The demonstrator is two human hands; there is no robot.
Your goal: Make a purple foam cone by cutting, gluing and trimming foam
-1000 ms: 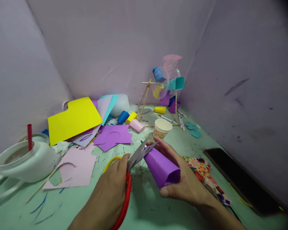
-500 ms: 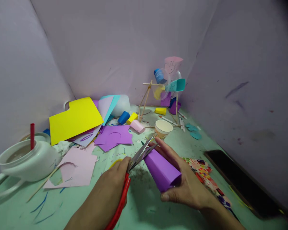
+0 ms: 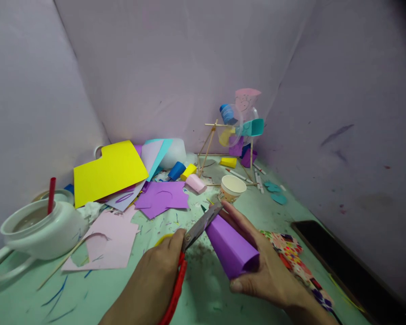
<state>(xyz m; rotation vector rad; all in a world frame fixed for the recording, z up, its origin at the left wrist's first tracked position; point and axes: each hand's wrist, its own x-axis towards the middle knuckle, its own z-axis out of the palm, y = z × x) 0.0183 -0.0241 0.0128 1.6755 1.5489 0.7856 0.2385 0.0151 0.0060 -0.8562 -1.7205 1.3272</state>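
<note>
My left hand [image 3: 152, 275] grips a pair of scissors [image 3: 195, 230] with red and yellow handles. Their blades are closed together at the far end of a purple paper cup [image 3: 230, 247]. That cup lies tilted in my right hand [image 3: 260, 262], the thumb under its near rim and the fingers behind it. Just beyond the blade tips stands a white paper cup [image 3: 232, 186] with a printed side. Whether a sliver of paper sits between the blades is hard to make out.
At the left stand a white teapot [image 3: 54, 230] and cut pink paper [image 3: 115, 239]. Yellow card [image 3: 110, 171] and purple paper [image 3: 162, 198] lie behind. A stick frame [image 3: 208, 146] carries small coloured cups at the back. A dark phone [image 3: 338, 262] and patterned cloth [image 3: 286, 246] lie right.
The scissor blades, apart before, have closed at the purple cup's edge. The whole view has shifted slightly, with everything appearing a little lower and further right.
</note>
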